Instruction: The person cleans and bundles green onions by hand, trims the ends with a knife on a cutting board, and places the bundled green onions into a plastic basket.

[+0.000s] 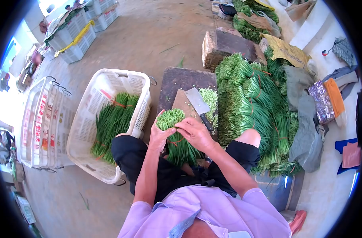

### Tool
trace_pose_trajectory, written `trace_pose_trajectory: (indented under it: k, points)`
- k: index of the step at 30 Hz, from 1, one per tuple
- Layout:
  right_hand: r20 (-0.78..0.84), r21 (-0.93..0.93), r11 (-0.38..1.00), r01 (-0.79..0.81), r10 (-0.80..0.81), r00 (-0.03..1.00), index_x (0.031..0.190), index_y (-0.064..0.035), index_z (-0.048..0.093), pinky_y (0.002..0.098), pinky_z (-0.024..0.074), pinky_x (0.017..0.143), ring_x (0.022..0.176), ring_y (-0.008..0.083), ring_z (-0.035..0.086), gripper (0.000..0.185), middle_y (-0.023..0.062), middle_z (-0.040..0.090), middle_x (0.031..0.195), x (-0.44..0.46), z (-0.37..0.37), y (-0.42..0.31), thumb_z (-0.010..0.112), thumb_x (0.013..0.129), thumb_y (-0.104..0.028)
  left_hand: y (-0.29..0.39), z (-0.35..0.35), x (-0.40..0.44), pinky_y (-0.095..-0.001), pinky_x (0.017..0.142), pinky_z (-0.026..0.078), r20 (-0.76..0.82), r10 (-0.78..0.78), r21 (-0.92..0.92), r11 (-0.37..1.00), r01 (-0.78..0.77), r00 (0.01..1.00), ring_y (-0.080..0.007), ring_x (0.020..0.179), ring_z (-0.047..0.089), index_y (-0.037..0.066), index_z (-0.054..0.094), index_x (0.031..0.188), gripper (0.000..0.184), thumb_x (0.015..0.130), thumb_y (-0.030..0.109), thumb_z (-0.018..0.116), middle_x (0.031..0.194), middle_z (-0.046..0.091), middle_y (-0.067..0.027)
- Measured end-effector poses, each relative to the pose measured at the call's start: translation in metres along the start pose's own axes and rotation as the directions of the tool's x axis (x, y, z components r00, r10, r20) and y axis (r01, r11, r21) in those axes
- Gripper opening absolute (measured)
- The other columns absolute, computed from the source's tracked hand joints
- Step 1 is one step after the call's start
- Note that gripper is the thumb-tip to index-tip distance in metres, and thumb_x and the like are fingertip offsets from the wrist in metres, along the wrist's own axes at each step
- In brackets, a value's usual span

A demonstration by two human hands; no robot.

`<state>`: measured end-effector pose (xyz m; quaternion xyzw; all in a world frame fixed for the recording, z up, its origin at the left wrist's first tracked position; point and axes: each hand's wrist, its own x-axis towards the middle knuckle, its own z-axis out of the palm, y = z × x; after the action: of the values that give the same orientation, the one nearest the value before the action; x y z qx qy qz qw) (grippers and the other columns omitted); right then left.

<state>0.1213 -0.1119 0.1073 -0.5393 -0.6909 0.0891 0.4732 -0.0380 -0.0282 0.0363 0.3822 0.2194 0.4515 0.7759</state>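
Note:
My left hand (158,135) is wrapped round a bunch of chives (171,119). Its evenly cut, pale green stem ends face up, and its dark green leaves hang between my knees, with a red band round them. At the bunch's right edge, the thumb and fingers of my right hand (196,133) pinch together on it; whether they hold single stems I cannot make out. Just beyond lies a cleaver (197,101) with a dark handle, on a brown cutting board (181,104). Chopped stem ends (210,101) are scattered beside the blade.
Left stands a white plastic crate (81,119) holding banded chive bunches (116,119). Stacked crates (44,123) are farther left. A big pile of chives (248,99) lies right of the dark low table (171,81). Behind it is a worn box (228,47); cloths (308,139) hang at far right.

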Motion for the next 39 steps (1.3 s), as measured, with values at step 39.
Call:
trace_pose_trajectory:
  k: [39]
  points:
    - [0.118,0.732,0.49,-0.474,0.594,0.796,0.097,-0.0041,0.063,0.0273,0.0577,0.068,0.076,0.0115,0.067,0.013,0.0088,0.072,0.092,0.036,-0.038,0.019,0.058,0.103,-0.015,0.012,0.009,-0.011,-0.0314,0.103,0.049,0.065,-0.047,0.125,0.991,0.039,0.997,-0.0162,0.119,0.059,-0.001,0.036,0.15,0.107,0.062,0.012,0.097,0.133,0.06,-0.0072]
